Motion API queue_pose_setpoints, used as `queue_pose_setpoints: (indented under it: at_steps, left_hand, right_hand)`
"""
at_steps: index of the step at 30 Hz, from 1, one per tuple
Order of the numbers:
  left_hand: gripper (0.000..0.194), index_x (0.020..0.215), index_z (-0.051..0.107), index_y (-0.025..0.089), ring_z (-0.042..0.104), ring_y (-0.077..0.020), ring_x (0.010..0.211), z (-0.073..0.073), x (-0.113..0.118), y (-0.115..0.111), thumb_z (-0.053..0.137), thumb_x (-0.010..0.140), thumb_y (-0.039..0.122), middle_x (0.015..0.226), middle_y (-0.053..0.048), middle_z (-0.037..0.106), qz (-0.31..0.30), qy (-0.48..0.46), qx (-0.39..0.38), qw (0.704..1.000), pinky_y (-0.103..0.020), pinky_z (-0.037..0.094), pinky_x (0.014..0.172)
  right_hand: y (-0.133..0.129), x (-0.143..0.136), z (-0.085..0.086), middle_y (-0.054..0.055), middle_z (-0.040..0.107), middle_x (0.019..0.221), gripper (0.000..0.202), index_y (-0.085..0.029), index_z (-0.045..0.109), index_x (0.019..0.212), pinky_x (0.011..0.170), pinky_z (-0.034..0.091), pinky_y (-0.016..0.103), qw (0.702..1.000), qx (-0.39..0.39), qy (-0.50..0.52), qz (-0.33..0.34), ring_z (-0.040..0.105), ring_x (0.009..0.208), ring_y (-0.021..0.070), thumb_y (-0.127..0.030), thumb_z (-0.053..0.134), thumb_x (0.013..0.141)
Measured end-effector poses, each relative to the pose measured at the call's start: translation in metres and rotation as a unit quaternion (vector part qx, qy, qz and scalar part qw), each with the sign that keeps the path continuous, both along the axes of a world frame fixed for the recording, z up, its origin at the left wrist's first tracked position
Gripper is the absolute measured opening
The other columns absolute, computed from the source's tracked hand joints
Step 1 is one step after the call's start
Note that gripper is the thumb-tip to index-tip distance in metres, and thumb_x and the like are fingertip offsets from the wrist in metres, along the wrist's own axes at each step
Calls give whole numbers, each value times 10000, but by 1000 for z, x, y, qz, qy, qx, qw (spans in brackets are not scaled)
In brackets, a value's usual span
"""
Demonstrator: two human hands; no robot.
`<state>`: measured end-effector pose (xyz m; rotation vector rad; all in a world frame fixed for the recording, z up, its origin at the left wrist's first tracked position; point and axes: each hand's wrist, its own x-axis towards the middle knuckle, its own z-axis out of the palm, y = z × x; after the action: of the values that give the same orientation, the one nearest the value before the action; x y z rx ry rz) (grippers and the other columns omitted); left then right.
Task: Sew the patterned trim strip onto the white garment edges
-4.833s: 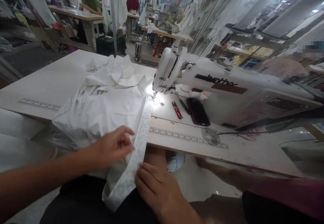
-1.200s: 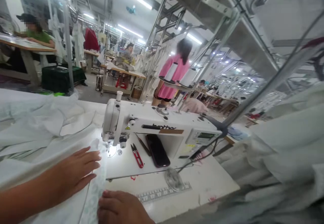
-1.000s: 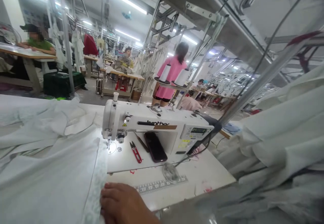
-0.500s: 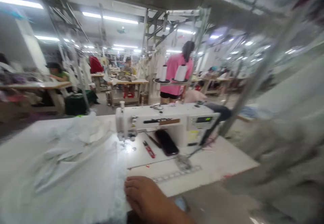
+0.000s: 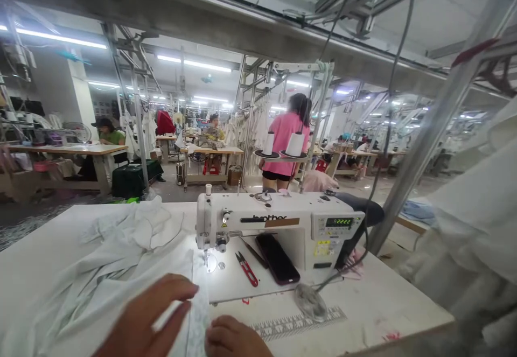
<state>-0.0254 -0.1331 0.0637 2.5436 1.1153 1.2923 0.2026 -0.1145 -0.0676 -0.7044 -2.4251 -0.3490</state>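
The left hand (image 5: pixel 147 319) lies flat, fingers spread, on the white cloth (image 5: pixel 121 271) at the near left of the table (image 5: pixel 388 308); it grasps nothing. The right hand (image 5: pixel 234 340) rests curled at the edge of the patterned strip (image 5: pixel 197 314); whether it pinches the strip cannot be told. The strip runs from the hands toward the needle (image 5: pixel 207 257) of the sewing machine (image 5: pixel 278 222). Risk: with only palm pressure, the strip may slip off the cloth edge and the seam may wander. Risk: fingertips close to the needle may be struck. The red snips (image 5: pixel 246 268) and phone (image 5: pixel 277 258), just right of the needle, may snag loose cloth.
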Motion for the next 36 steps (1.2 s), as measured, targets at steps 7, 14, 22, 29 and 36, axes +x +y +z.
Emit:
queue_pose_setpoints:
  at_steps: [7,14,22,29,36]
  left_hand:
    - [216,977,603,150,623,-213,1000,-67,46,61,436,863,76,1035,-97,662,-86,159,-27,983,-375,547,919]
    - [229,1121,546,105,598,-227,1117,-84,31,59,419,931,122,1151,-132,642,-58,197,71,976,-399,512,998]
    - [172,1037,562,104,595,-230,1084,-75,36,50,438,924,64,1038,-109,642,-69,249,88,962,-381,518,973]
    - [154,941,542,155,612,-197,986,-63,33,68,402,942,91,937,-74,626,-117,182,33,976,-388,528,948]
    - [114,902,510,151,579,-206,954,-71,28,106,415,901,88,945,-97,584,-123,151,1,981,-365,535,870]
  right_hand:
    - [-12,-2,13,42,725,927,101,-156,667,892,856,550,226,999,-21,-30,30,646,926,181,-235,604,899]
    - [-39,-3,68,55,713,1072,192,-155,675,1044,988,486,271,987,-160,6,5,624,1061,196,-174,541,909]
    - [-37,12,61,74,678,1184,262,-155,645,1154,922,527,325,984,-173,-29,-3,610,1103,228,-219,521,933]
    - [-25,11,60,61,686,1166,243,-182,652,1138,936,507,332,983,-183,4,-9,599,1108,216,-213,521,936]
    - [2,9,73,52,657,1224,267,-184,631,1191,971,487,362,975,-220,-4,-31,566,1158,220,-197,498,959]
